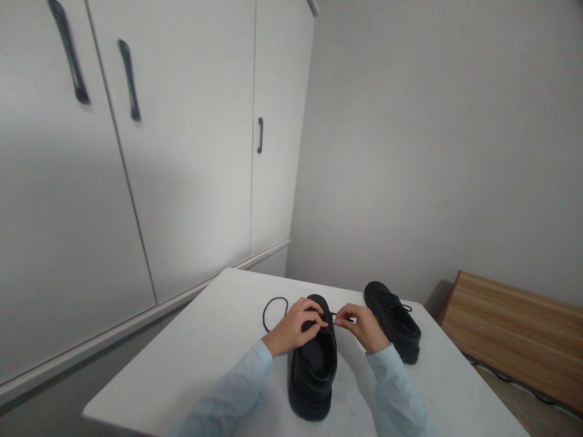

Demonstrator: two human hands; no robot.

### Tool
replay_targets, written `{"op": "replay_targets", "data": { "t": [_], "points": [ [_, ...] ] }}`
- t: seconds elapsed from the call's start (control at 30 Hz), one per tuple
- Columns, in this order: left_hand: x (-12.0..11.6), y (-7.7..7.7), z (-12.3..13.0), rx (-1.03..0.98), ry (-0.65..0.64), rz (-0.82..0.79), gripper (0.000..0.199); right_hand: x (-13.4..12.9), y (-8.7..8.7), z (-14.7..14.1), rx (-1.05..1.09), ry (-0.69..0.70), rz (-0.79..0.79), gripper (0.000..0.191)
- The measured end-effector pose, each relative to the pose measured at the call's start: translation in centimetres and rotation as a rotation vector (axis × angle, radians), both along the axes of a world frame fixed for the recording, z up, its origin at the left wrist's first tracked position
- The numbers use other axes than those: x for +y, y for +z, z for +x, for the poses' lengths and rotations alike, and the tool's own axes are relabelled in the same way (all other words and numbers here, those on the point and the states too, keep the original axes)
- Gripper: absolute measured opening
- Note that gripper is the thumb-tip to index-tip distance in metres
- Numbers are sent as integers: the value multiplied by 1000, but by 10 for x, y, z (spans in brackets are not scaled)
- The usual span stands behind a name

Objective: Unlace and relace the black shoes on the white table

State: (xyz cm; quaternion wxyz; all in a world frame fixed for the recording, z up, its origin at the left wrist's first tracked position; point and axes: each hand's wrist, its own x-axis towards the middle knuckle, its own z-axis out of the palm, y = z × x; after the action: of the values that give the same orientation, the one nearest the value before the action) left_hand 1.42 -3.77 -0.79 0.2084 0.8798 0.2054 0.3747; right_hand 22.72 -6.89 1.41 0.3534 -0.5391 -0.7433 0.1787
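Note:
A black lace-up shoe point(312, 382) stands on the white table, its heel towards me and its toe pointing away. Over the shoe's lacing lies my left hand point(297, 325), fingers bent and gripping the upper near the eyelets. My right hand point(362, 326), just right of the shoe, pinches a black shoelace point(334, 314) between thumb and fingers. A loop of black lace point(264, 312) rests on the table left of the shoe. The second black shoe point(395, 321), with its laces in place, stands to the right beyond my right hand. My fingers hide part of the eyelets.
The white table point(218, 346) has its far edge near the wall point(432, 152). White cabinet doors point(195, 152) with dark handles rise on the left. A wood-grain piece of furniture point(514, 328) stands beyond the table's right edge, with a cable below it.

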Motion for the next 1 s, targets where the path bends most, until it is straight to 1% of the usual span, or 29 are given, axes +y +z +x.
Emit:
{"op": "replay_targets", "data": {
  "t": [0.07, 0.13, 0.23, 0.3, 0.47, 0.57, 0.73, 0.93, 1.0],
  "points": [
    [0, 0, 1, -12, 0, -3, 19, 0, -1, 1, -25, -12, 47, 20],
    [1, 0, 1, -22, 2, -13, 20, 0, -2, 2, -36, -3, 62, 22],
    [1, 0, 2, -33, 13, -47, 22, 0, -3, 0, -42, 6, 39, 20],
    [1, 0, 4, -39, 31, -72, 22, 0, -3, -1, -58, -13, 20, 17],
    [0, -2, 8, -73, 116, -131, 21, 2, -3, -2, -76, -69, -46, 10],
    [1, -5, 9, -48, 140, -141, 18, 2, -3, -3, -44, -82, -62, 12],
    [5, -10, 10, -4, 117, -148, 20, 3, -6, -6, 57, -52, -68, 19],
    [2, -11, 16, -32, 150, -174, 11, 4, -8, -9, 131, -11, -72, 15],
    [1, -11, 18, -29, 172, -194, 11, 4, -8, -10, 143, -10, -68, 13]
  ]
}}
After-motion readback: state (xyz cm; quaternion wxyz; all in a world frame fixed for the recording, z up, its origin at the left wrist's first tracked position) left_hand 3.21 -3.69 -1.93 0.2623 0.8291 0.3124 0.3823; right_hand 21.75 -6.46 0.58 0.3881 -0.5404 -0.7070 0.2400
